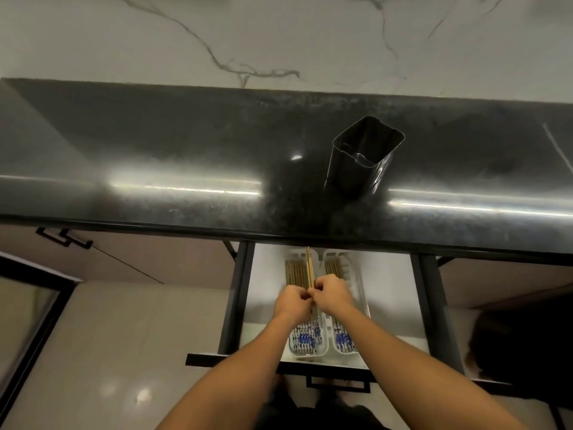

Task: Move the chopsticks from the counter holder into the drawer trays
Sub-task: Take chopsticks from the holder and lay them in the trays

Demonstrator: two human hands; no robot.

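Wooden chopsticks pinched by L hand + R hand over left tray in drawer, holder looks empty: prob last placing step, next lower them flat beside others.

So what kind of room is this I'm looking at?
Probably a home kitchen: a dark polished countertop backed by a veined marble wall, an empty black holder on it, and an open drawer holding white trays of chopsticks.

Black speckled counter, dark grey holder, white trays, tan chopsticks with blue-patterned ends.
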